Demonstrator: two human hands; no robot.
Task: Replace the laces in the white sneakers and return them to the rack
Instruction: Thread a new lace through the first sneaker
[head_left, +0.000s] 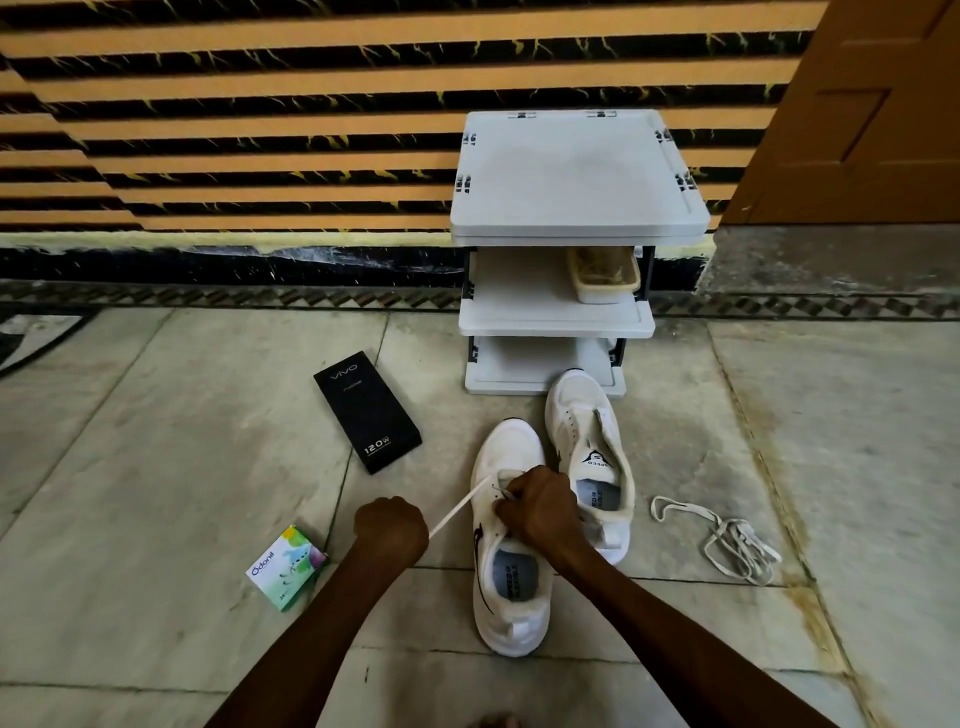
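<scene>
We've got our left hand (389, 526) with fingers clamped on the lace (457, 512), taut and slanting left off the front eyelets of the near sneaker (511, 577) on the floor (156, 467), right hand (537, 508) pinching it there.

Left hand (390, 525) fisted just left of near sneaker (511, 597), knuckles up, gripping lace (460, 512), which runs taut to sneaker. Right hand (540, 512) over sneaker's midfoot, fingers curled, pinching lace at eyelets. Both forearms bare, angling in toward sneaker.
</scene>
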